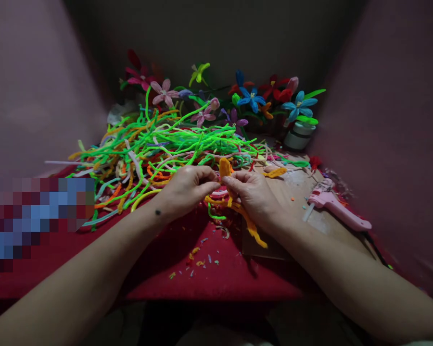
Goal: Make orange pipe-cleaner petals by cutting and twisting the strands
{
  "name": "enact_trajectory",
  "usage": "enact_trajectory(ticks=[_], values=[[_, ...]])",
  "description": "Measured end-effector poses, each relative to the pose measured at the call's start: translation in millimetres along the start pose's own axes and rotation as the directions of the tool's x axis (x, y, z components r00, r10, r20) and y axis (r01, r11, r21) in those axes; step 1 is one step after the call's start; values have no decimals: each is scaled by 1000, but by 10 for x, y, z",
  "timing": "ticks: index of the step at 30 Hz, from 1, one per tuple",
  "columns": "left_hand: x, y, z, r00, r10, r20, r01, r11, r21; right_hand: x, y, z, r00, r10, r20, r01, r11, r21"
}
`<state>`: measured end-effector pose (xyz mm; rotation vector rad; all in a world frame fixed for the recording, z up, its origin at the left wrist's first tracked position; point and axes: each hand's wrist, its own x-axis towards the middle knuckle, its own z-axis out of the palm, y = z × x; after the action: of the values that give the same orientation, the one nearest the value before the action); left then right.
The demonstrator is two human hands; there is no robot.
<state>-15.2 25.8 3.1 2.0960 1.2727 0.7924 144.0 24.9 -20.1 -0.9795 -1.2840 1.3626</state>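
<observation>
My left hand (187,188) and my right hand (253,192) meet at the middle of the table, both pinched on an orange pipe cleaner (225,168). Its top is bent into a small upright loop between my fingertips. The loose tail of it trails down under my right hand toward the table's front. A second folded orange piece (275,172) lies just right of my right hand.
A big heap of green, orange, pink and white pipe cleaners (155,144) lies behind my hands on the red cloth (187,269). Finished pipe-cleaner flowers (252,98) stand at the back beside a white jar (299,136). A pink glue gun (334,205) lies on cardboard at right.
</observation>
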Motion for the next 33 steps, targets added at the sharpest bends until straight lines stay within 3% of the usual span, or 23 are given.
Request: enact_trajectory(ticks=[3, 6, 8, 10, 13, 16, 19, 23, 27, 30, 33], values=[[-41, 0, 47, 972, 226, -59, -196, 927, 320, -27, -20, 11, 998, 6, -58, -7, 1000, -30], [-60, 41, 45, 957, 257, -135, -202, 923, 329, -26, -50, 11, 998, -10, -64, 9, 1000, -7], [-46, 73, 20, 978, 112, -176, -87, 986, 140, -1, -56, 0, 998, 7, -55, -3, 997, 71], [-17, 83, -3, 979, -86, -184, 53, 983, -176, 41, -45, -23, 998, 50, -40, -42, 982, 185], [28, 41, 1, 944, -295, -150, 151, 788, -597, 106, -15, -62, 999, 47, -20, -39, 954, 296], [47, -17, 56, 939, -343, 27, 250, 628, -737, 122, -10, -74, 1000, 15, -10, -11, 956, 294], [32, -29, 117, 927, -312, 207, 358, 575, -736, 87, -33, -48, 1000, 30, -3, -28, 964, 265], [-5, -8, 139, 902, -326, 283, 427, 576, -697, 38, -44, -10, 999, 45, -5, -42, 969, 244], [-21, 4, 117, 915, -243, 321, 398, 660, -637, 39, -25, -8, 999, 51, -4, -48, 974, 220], [-15, 30, 121, 941, -203, 272, 325, 766, -554, 55, -19, -12, 994, 112, 20, -113, 947, 301], [-5, 58, 142, 984, -99, 150, 157, 882, -444, 65, -21, -11, 979, 202, 9, -189, 898, 398]])
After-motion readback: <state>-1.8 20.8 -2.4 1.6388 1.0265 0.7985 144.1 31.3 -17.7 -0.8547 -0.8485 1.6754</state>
